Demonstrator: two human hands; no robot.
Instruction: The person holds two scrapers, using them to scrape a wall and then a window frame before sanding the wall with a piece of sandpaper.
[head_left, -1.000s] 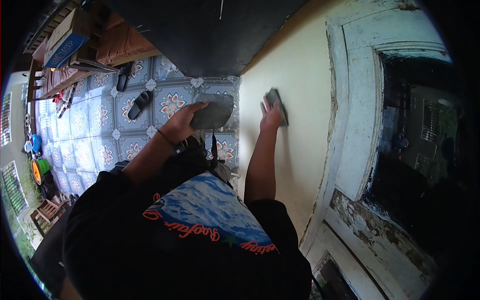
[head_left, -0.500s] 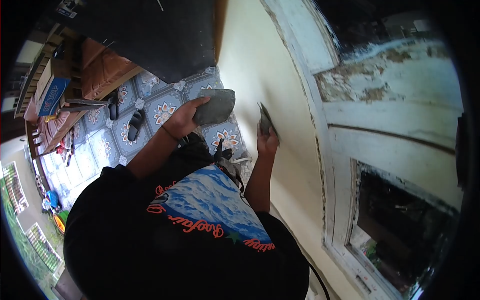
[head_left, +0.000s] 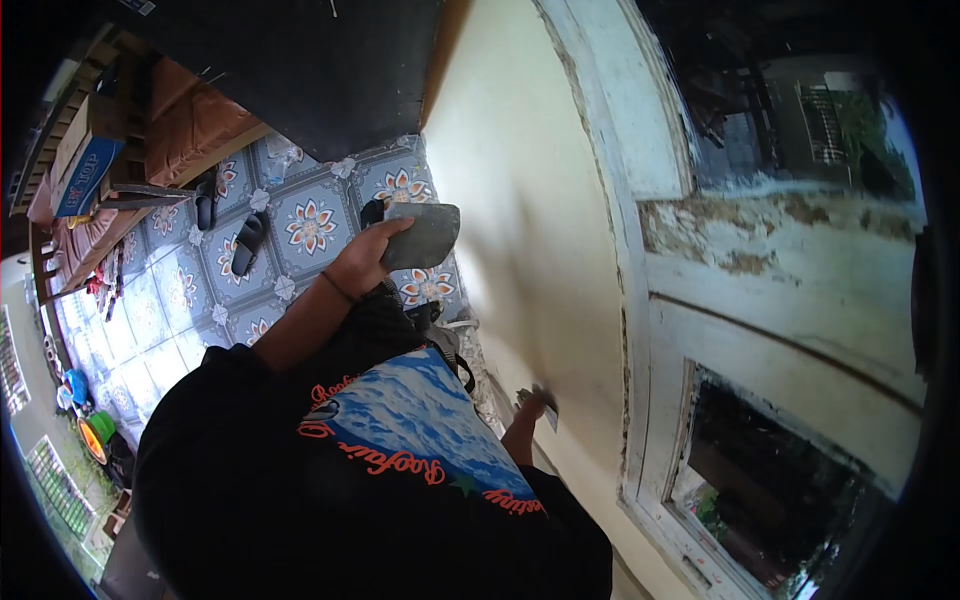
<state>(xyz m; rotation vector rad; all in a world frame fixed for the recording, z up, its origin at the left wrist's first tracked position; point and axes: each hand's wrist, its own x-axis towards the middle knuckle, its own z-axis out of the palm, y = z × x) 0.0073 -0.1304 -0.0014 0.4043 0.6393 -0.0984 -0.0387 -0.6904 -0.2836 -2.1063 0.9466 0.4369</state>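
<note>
My left hand (head_left: 362,258) grips a flat grey plate (head_left: 425,236) with a rounded end, held out over the tiled floor, its thumb on top. Down at the cream wall (head_left: 540,250), close to my body's right side, my right hand (head_left: 530,410) is closed on a thin scraper-like blade (head_left: 550,410) that lies at the wall surface. The fingers of that hand are small and partly hidden, and its shadow falls on the wall.
A white window frame (head_left: 650,340) with peeling paint runs along the right. A large dark panel (head_left: 330,80) stands ahead. At left are a cushioned wooden bench (head_left: 190,130), a box (head_left: 90,170) and black slippers (head_left: 246,245) on the patterned floor (head_left: 310,225).
My right hand has moved down along the wall with the blade, nearer my body. The view has shifted slightly; my left hand still holds the grey plate, now a little lower.
</note>
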